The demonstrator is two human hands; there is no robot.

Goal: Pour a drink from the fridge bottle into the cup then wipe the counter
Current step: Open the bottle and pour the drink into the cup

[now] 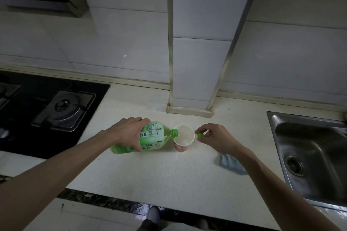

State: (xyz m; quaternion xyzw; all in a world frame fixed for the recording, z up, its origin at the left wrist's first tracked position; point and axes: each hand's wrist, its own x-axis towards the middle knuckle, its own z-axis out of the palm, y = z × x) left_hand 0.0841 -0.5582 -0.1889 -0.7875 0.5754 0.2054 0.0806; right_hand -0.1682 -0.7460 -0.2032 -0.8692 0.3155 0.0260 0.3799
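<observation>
Head view: green bottle (158,141) with barcoded Chinese-character label (151,131)

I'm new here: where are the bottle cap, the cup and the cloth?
bottle cap (200,135), head view, its green side.
cup (185,130), head view, far inner wall.
cloth (229,163), head view, its blue middle.

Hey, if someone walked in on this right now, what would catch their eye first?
The bright green bottle at the middle of the counter, tipped by the left hand with its neck at the rim of a paper cup. Just right of the cup, the right hand pinches the green cap. A blue cloth lies nearer the sink.
</observation>
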